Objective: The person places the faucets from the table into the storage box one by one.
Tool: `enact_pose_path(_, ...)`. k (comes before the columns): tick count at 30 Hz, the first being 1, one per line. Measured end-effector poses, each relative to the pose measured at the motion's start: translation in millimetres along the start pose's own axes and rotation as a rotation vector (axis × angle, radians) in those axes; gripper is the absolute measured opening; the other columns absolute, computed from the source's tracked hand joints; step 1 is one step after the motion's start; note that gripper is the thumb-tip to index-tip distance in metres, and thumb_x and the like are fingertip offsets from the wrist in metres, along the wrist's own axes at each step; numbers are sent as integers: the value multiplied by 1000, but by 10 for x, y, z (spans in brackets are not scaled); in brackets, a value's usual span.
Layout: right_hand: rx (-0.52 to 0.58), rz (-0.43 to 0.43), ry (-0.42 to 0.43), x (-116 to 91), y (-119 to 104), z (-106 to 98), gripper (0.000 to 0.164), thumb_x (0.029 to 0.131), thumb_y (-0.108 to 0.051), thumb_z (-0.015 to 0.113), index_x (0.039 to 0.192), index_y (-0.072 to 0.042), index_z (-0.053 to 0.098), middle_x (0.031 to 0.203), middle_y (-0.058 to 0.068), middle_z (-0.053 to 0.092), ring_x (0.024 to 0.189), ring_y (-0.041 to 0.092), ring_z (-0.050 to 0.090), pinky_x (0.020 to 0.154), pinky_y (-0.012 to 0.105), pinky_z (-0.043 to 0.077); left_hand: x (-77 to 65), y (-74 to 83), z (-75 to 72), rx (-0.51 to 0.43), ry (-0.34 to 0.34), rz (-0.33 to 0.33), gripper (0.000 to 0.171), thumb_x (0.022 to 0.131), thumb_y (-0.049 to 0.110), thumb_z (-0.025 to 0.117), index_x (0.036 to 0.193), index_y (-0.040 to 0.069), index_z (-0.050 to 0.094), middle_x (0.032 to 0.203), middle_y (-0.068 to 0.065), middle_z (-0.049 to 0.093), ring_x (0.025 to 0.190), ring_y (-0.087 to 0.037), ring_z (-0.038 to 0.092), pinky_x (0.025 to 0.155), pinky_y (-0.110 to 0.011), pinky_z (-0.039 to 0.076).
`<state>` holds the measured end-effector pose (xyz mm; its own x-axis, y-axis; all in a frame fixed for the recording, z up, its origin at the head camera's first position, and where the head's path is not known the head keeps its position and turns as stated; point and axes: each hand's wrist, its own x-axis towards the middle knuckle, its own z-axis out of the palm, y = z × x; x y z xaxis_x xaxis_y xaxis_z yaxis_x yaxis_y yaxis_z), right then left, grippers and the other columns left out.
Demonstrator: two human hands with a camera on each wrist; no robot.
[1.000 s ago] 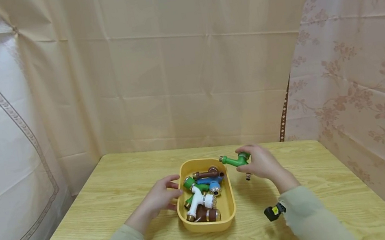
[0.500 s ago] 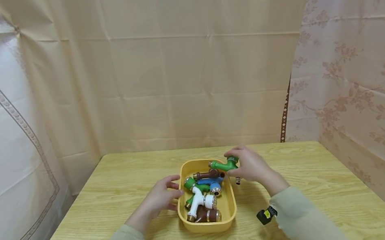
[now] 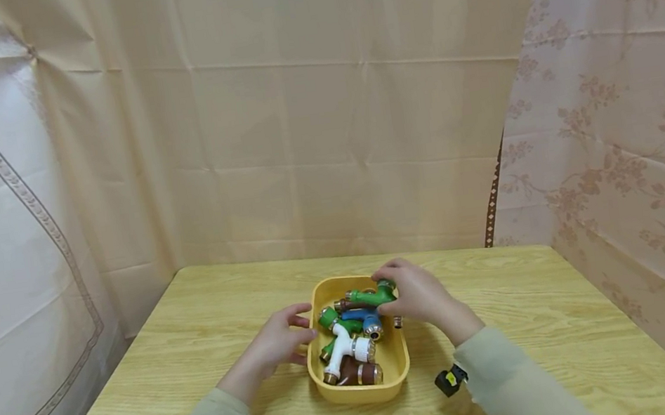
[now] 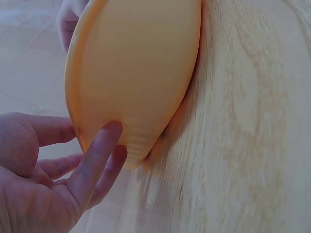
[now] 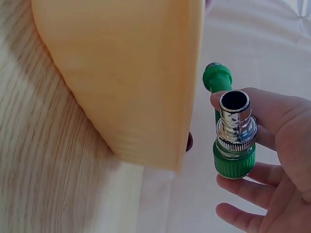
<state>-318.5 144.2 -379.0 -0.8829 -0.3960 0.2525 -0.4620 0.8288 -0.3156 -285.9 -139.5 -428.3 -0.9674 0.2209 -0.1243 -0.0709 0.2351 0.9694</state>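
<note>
My right hand point(image 3: 418, 298) holds a green tap point(image 3: 370, 296) over the far right part of a yellow plastic box point(image 3: 361, 393). In the right wrist view the tap's silver nozzle point(image 5: 236, 121) faces the camera, with thumb and fingers around its body. Relaxed, nearly straight fingers of my left hand point(image 3: 275, 343) touch the box's left side wall point(image 4: 136, 63). Inside lie a white tap point(image 3: 340, 352), a blue tap point(image 3: 372, 326), another green tap point(image 3: 327, 318) and a brown tap point(image 3: 356, 373). A second brown tap point(image 3: 341, 304) is partly hidden beneath the held one.
The box stands on a light wood-grain table point(image 3: 217, 294). Beige cloth point(image 3: 322, 131) hangs behind the table's far edge, and flowered cloth point(image 3: 630, 144) closes off the right side. Each sleeve carries a small black wrist camera point(image 3: 451, 380).
My right hand has carried the green tap leftward from beside the box to above its far right part. The left hand stays at the box's left side.
</note>
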Motion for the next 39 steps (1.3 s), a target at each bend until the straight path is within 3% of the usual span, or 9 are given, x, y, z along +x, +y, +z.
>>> enact_pose_path(15, 8, -63, -7, -16, -143, 85, 54, 78, -30, 89, 128, -19, 71, 133, 8, 58, 109, 26, 61, 92, 45, 55, -14, 11, 5, 13, 4, -2, 60, 96, 2, 66, 151, 3, 44, 123, -20, 54, 92, -29, 68, 64, -43, 63)
enact_pose_path(39, 19, -68, -22, -52, -151, 63, 52, 79, -31, 89, 127, -20, 71, 135, 8, 57, 114, 28, 61, 96, 48, 53, 11, -22, -6, 8, -5, -8, 61, 96, 3, 66, 152, 3, 42, 126, -22, 52, 92, -29, 67, 66, -43, 63)
